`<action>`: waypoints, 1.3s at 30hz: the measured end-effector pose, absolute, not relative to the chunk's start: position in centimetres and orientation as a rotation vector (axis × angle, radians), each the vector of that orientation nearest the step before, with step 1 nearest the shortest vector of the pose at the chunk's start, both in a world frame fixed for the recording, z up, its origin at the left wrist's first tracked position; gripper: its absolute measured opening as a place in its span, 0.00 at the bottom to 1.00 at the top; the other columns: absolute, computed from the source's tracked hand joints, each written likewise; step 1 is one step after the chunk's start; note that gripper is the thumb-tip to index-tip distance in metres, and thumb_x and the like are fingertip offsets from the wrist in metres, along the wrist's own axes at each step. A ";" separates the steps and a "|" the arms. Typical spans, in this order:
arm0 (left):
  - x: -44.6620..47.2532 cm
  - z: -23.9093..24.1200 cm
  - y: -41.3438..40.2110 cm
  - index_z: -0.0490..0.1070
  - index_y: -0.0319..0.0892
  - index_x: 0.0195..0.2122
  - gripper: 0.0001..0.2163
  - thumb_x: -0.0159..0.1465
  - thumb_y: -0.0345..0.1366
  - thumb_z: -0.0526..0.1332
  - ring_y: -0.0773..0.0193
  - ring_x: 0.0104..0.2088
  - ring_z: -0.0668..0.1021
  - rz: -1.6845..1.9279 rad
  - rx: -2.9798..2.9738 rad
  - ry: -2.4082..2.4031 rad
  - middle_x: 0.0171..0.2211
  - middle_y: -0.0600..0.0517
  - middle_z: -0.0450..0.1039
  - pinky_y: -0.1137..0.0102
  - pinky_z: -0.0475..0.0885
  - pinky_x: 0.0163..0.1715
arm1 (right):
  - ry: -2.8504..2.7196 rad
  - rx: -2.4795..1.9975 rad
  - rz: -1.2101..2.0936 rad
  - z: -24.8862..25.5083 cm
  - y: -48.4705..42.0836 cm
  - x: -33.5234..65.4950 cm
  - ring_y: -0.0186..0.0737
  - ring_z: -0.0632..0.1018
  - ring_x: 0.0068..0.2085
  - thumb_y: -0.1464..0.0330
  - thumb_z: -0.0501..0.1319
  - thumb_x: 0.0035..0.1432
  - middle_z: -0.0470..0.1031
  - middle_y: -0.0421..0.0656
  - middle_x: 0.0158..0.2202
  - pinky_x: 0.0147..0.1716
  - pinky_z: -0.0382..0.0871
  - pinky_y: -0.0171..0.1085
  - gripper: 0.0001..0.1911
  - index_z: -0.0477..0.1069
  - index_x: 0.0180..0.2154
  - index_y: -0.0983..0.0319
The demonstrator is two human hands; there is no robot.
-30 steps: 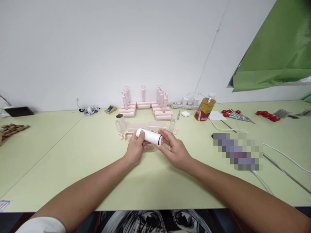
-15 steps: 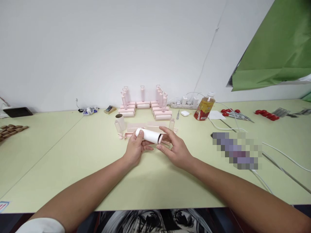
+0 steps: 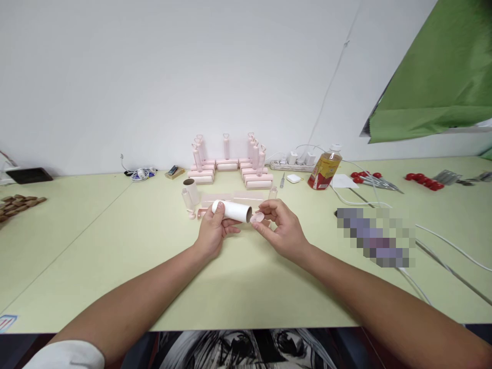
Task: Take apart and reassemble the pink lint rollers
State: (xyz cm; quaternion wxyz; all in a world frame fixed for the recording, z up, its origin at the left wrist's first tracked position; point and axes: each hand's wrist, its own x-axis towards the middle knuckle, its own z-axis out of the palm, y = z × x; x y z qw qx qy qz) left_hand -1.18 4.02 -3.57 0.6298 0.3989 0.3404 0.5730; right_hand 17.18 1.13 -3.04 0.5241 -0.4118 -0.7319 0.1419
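Observation:
My left hand [image 3: 212, 230] is wrapped round a white sticky-paper roll [image 3: 232, 210], whose cardboard core shows at the right end. Between the fingertips of my right hand [image 3: 282, 228] is a pink round end cap [image 3: 257, 217], tilted and just apart from the roll's open end. Behind the hands lie pale pink plastic parts [image 3: 217, 199], partly hidden by the roll. A second white roll [image 3: 191, 189] stands upright at the left, beside a clear pink handle [image 3: 186, 199]. Another small pink handle [image 3: 272, 192] stands behind my right hand.
Several pink lint rollers [image 3: 227, 164] with upright handles line the wall. To their right are a power strip [image 3: 294, 165], a white earphone case [image 3: 293, 178] and a drink bottle [image 3: 325, 169]. Cables [image 3: 384, 205] cross the right side; wooden pieces [image 3: 19, 205] lie far left.
The pink cap, earlier at the roll's right end, is now apart from it in my right fingers. The roll has shifted slightly left, and its open core has come into sight.

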 end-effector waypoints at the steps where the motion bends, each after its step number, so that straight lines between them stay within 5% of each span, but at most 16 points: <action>1: -1.2 -3.6 4.1 0.65 0.39 0.41 0.23 0.55 0.53 0.66 0.58 0.29 0.82 1.314 0.922 0.781 0.33 0.47 0.77 0.72 0.77 0.19 | -1.773 -0.995 0.326 -2.9 1.0 17.2 0.40 0.77 0.41 0.69 0.64 0.55 0.69 0.44 0.42 0.41 0.77 0.42 0.18 0.63 0.47 0.57; 17: -1.1 -3.5 3.4 0.65 0.41 0.44 0.23 0.56 0.52 0.66 0.62 0.27 0.81 1.235 0.930 0.700 0.35 0.49 0.76 0.72 0.77 0.20 | -1.751 -0.964 0.520 -3.3 0.8 16.8 0.43 0.78 0.45 0.62 0.65 0.57 0.70 0.47 0.50 0.45 0.77 0.47 0.25 0.59 0.53 0.54; 28: -1.3 -3.0 4.0 0.68 0.38 0.41 0.20 0.58 0.51 0.65 0.64 0.25 0.80 1.318 0.834 0.699 0.30 0.50 0.76 0.71 0.78 0.20 | -1.813 -0.879 0.104 -2.5 0.2 16.9 0.40 0.72 0.36 0.68 0.61 0.60 0.65 0.47 0.45 0.34 0.75 0.44 0.14 0.63 0.47 0.56; 34: -1.4 -2.9 3.8 0.68 0.38 0.41 0.19 0.60 0.50 0.63 0.64 0.26 0.80 1.322 0.808 0.728 0.31 0.49 0.76 0.72 0.77 0.21 | -1.844 -0.813 0.123 -2.9 -0.4 16.2 0.44 0.72 0.44 0.70 0.61 0.58 0.60 0.52 0.56 0.37 0.75 0.45 0.29 0.55 0.58 0.54; 39: -1.6 -2.7 3.9 0.67 0.37 0.42 0.20 0.60 0.50 0.64 0.66 0.25 0.79 1.315 0.784 0.724 0.33 0.48 0.77 0.72 0.77 0.22 | -2.170 -0.811 0.221 -2.6 -0.4 16.1 0.47 0.72 0.55 0.70 0.58 0.60 0.63 0.52 0.59 0.46 0.74 0.46 0.28 0.58 0.61 0.57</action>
